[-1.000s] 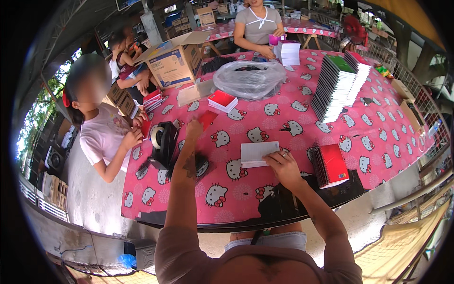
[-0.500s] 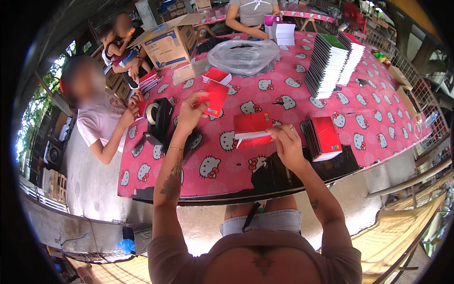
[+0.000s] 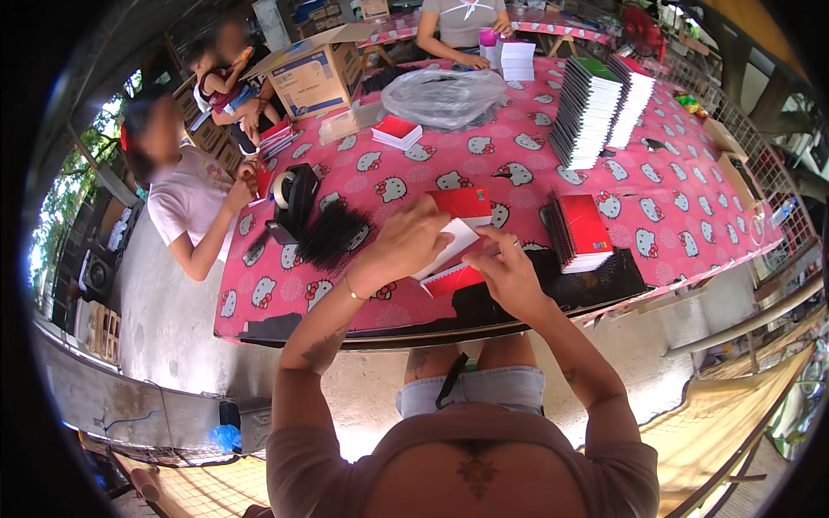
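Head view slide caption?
Left hand and right hand handle rectangular red and white paper stationery on pink patterned tablecloth.

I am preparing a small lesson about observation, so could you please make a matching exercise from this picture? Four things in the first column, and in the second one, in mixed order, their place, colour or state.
Column one
1. White sheet
2. Tape dispenser
3. Plastic bag
4. Cardboard box

Column two
A. Clear and crumpled
B. Brown, with an open flap
C. Between the left hand and the right hand
D. Black, with a pale roll on it

Right pairs: 1-C, 2-D, 3-A, 4-B.
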